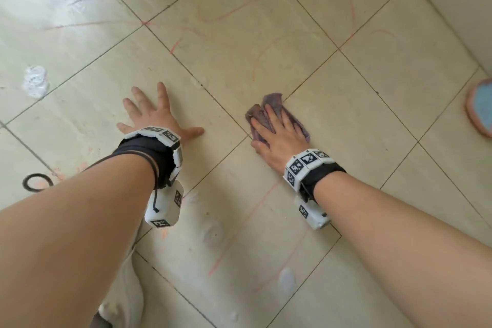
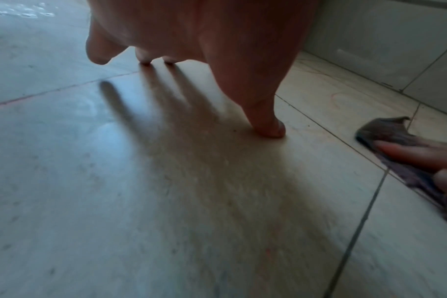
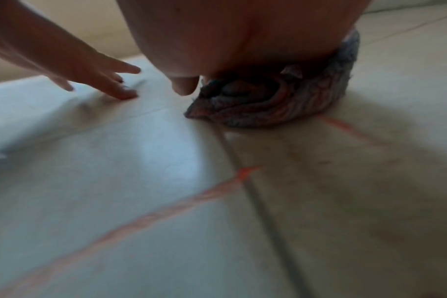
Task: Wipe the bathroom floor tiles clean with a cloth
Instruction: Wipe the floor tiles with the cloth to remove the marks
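The right hand [image 1: 277, 136] pressed flat, fingers straight, on the bunched purple cloth [image 1: 274, 106] on the floor tiles [image 1: 372, 66]. The left hand [image 1: 157, 117], splayed and empty, braced beside it. Firm overlapping strokes would best lift the red marks [image 1: 239, 10].

The left hand [image 2: 191, 36] props spread fingertips [image 2: 269, 129] on the floor tiles [image 2: 140, 191], beside the cloth [image 2: 385, 131].

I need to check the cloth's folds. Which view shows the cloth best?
The right wrist view: the cloth is close, its bunched folds plain. The head view shows it small under the right hand; the left wrist view catches only an edge.
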### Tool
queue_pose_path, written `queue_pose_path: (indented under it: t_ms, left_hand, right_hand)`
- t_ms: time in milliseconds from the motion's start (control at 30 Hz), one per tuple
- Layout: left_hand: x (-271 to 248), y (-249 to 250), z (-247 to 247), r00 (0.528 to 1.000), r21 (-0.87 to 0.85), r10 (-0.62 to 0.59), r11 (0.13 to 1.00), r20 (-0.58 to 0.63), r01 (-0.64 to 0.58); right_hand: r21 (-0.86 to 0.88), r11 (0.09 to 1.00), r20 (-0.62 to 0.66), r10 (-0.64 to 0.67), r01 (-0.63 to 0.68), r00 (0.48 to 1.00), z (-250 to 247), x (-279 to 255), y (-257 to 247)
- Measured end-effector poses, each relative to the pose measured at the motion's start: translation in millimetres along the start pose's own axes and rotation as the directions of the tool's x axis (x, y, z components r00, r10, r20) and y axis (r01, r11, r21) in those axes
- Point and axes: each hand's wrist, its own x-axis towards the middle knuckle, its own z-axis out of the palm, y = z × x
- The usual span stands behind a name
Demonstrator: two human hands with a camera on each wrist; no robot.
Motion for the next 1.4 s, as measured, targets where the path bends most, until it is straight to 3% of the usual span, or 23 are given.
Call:
queue_pose_path:
  t_ms: [100, 200, 367, 500, 667, 833, 967, 1067, 1200, 1400]
  left_hand:
    - [-2.6, 0.4, 3.2, 1.000, -0.020, 0.004, 1.000, 0.000, -0.004]
    - [-4.4, 3.1, 5.8, 1.000, -0.057, 0.017, 0.998, 0.004, -0.017]
    - [-3.7, 2.8, 7.5, 1.000, -0.050, 0.008, 0.999, -0.007, -0.009]
    - [-3.1, 6.7, 4.7, 1.000, -0.044, -0.002, 0.999, 0.026, 0.003]
    - [-11.4, 33.0, 8.6, 0.998, -0.047, -0.019, 0.999, 0.064, 0.022]
    - [-11.8, 37.5, 9.3, 0.998, -0.042, -0.022, 0.999, 0.064, 0.025]
    - [-12.2, 38.7, 8.3, 0.999, -0.063, -0.024, 0.998, 0.034, 0.027]
    - [-11.2, 36.3, 4.9, 1.000, -0.064, -0.018, 0.998, 0.020, 0.019]
    - [-0.9, 24.7, -3.1, 1.000, -0.066, -0.004, 0.998, 0.003, 0.004]
    - [13.9, -0.2, -15.9, 1.000, -0.066, 0.000, 0.998, -0.030, -0.002]
  right_hand:
    - [0.073, 0.989, 0.012, 0.130, -0.130, 0.991, -18.2, 18.4, 8.6]
    - [0.157, 0.972, 0.018, 0.175, -0.176, 0.984, -35.8, 53.4, -21.9]
    - [0.069, 0.997, -0.003, -0.020, 0.020, 1.000, -17.5, 42.2, -58.9]
    - [-0.032, 0.994, 0.025, -0.103, 0.104, 0.994, 17.7, -12.4, -18.6]
    - [0.043, 0.988, -0.017, 0.151, -0.150, 0.988, 11.4, -22.0, 54.2]
    - [0.208, 0.941, -0.065, 0.288, -0.269, 0.956, -20.8, 23.8, 36.9]
    - [0.191, 0.975, -0.063, 0.131, -0.117, 0.989, -4.6, 21.1, -9.2]
    - [0.098, 0.995, -0.072, 0.025, -0.018, 0.997, 13.2, -1.8, -8.8]
    - [0.097, 0.995, -0.027, 0.027, -0.024, 0.999, 7.6, 0.4, -2.5]
    - [0.180, 0.982, -0.027, 0.060, -0.054, 0.998, -34.2, 56.7, -58.2]
